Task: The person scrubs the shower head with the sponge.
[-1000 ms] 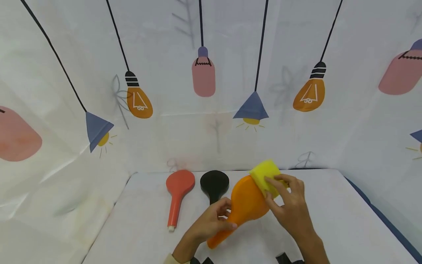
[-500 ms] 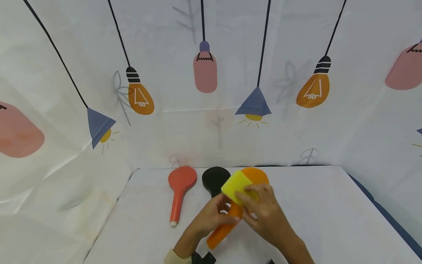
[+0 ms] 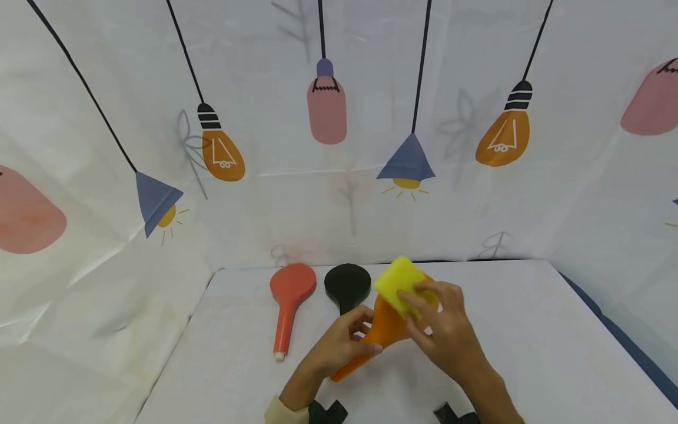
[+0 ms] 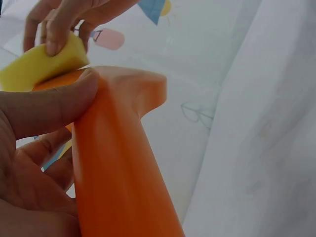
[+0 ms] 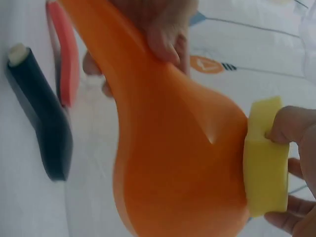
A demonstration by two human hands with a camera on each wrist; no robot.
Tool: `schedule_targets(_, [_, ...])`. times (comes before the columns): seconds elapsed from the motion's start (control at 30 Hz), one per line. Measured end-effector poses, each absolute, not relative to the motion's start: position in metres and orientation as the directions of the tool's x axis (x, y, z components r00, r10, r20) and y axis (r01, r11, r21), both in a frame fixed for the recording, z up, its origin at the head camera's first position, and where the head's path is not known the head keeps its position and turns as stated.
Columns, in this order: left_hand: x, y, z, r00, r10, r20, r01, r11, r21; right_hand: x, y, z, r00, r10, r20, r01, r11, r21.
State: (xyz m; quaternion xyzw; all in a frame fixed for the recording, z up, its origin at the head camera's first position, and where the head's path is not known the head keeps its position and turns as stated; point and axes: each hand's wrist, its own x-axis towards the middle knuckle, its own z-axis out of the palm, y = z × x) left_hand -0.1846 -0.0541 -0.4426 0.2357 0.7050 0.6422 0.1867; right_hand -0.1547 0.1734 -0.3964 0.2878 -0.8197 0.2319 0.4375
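My left hand [image 3: 339, 344] grips the handle of an orange shower head [image 3: 388, 325], which has a round, wide head and is raised above the table with its handle toward me. The thumb lies along its neck in the left wrist view. With fingertips and thumb, my right hand [image 3: 449, 327] pinches a yellow sponge [image 3: 394, 282]. This sponge [image 5: 266, 168] touches the orange head's face in the right wrist view and covers part of it in the head view.
A red shower head [image 3: 293, 285] and a black shower head [image 3: 348, 285] lie side by side toward the back left of the white table [image 3: 529, 341]. Behind stands a white sheet [image 3: 265, 218] printed with hanging lamps.
The sponge went from the orange head's right edge left and down over its neck, then back up and right onto the head. My left hand keeps its hold on the handle.
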Motion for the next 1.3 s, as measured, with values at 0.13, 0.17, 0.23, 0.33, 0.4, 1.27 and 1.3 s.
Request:
schedule_targets(0.13, [-0.186,-0.058,-0.442,-0.802,0.596,0.047,0.095,0.050,0.994,-0.159,0.193,-0.393,-0.550,-0.145,0.822,-0.588,0.767,-0.258])
schedule_targets(0.17, [-0.187,-0.059,-0.441,-0.799,0.600,0.044,0.080,0.034,0.996,-0.160,0.198,-0.393,-0.569,-0.120,0.813,-0.571,0.770,-0.286])
schedule_targets(0.23, [-0.187,-0.062,-0.440,-0.793,0.608,0.039,0.040,-0.012,0.999,-0.162,0.205,-0.394,-0.603,-0.086,0.793,-0.543,0.773,-0.329])
schedule_targets(0.33, [-0.188,-0.065,-0.439,-0.781,0.623,0.039,-0.048,-0.123,0.991,-0.164,0.208,-0.396,-0.616,-0.080,0.784,-0.540,0.767,-0.346])
schedule_targets(0.4, [-0.189,-0.066,-0.438,-0.779,0.625,0.052,-0.097,-0.203,0.974,-0.164,0.205,-0.398,-0.620,-0.110,0.777,-0.552,0.764,-0.333])
schedule_targets(1.27, [-0.189,-0.067,-0.434,-0.776,0.629,0.055,-0.200,-0.328,0.923,-0.160,0.191,-0.396,-0.611,-0.118,0.783,-0.572,0.750,-0.334])
schedule_targets(1.3, [-0.189,-0.067,-0.435,-0.774,0.631,0.055,-0.206,-0.333,0.920,-0.159,0.191,-0.396,-0.619,-0.122,0.776,-0.569,0.750,-0.337])
